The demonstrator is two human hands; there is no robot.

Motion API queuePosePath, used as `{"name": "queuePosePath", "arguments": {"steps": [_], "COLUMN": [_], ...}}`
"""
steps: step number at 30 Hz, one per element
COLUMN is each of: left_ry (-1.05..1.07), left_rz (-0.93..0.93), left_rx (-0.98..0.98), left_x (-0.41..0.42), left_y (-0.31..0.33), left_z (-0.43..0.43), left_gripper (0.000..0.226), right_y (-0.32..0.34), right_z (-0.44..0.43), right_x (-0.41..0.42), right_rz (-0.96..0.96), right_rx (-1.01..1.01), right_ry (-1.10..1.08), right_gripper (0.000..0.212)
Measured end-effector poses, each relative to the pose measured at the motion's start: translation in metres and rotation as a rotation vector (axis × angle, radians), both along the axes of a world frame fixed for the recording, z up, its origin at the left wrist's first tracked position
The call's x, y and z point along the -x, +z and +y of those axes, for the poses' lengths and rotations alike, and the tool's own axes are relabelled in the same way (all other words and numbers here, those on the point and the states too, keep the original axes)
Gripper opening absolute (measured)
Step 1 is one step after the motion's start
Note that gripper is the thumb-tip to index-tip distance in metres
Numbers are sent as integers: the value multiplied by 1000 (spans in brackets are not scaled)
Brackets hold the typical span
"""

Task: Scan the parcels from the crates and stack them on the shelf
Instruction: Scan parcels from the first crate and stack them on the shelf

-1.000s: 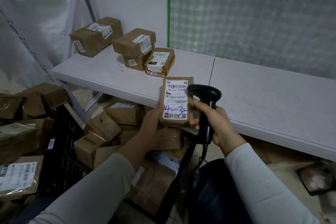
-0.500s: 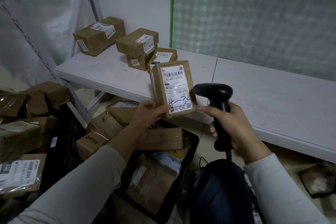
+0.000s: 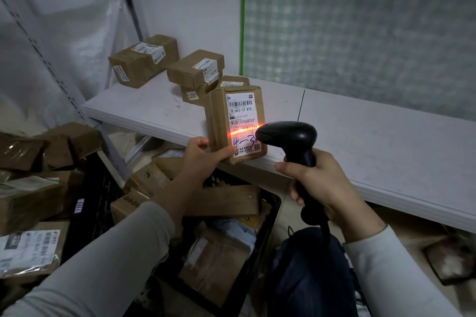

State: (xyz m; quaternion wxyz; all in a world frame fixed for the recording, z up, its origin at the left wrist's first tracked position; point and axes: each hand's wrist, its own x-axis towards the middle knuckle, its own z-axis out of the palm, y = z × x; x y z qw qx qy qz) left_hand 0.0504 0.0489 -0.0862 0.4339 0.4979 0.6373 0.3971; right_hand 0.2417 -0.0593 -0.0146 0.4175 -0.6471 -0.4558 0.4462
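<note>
Parcel point(image 3: 233, 123), a small brown box with a white label point(image 3: 243, 123) facing the camera, stands upright just above the front edge of the white shelf point(image 3: 360, 141); whether its base touches the shelf cannot be told. The left hand point(image 3: 203, 154) pinches its lower left corner, thumb across the front just beside the label's bottom edge, fingers curled behind. The right hand point(image 3: 316, 183) is wrapped tight around the handle of a black scanner point(image 3: 288, 136), whose nose sits just beside the parcel's right edge. A red scan line point(image 3: 243, 132) lies across the lower barcode.

To do this step well, the person would probably hold the parcel steady and square to the scanner, with the red line running across the whole barcode. The thumb should stay below the bars. The scanner is very near, so drawing it back slightly may help if the read fails.

Other scanned parcels point(image 3: 195, 69) sit at the shelf's back left, which looks like where this one goes. The black crate point(image 3: 268, 216) below holds more boxes.
</note>
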Motion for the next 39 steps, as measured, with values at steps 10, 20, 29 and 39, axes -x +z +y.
{"name": "queuePosePath", "arguments": {"steps": [10, 20, 29, 39], "left_ry": [35, -55, -259, -195], "left_rz": [-115, -260, -257, -442], "left_rx": [39, 121, 284, 32], "left_x": [-1, -3, -35, -54], "left_y": [2, 6, 20, 57], "left_z": [1, 6, 25, 105], "left_gripper": [70, 50, 28, 5], "right_y": [-2, -9, -39, -23], "right_z": [1, 13, 47, 130], "right_x": [1, -1, -3, 9], "right_rz": [63, 139, 542, 631], "right_rx": [-18, -44, -57, -248], "right_ry": [-16, -71, -329, -392], "right_gripper": [16, 17, 16, 15]}}
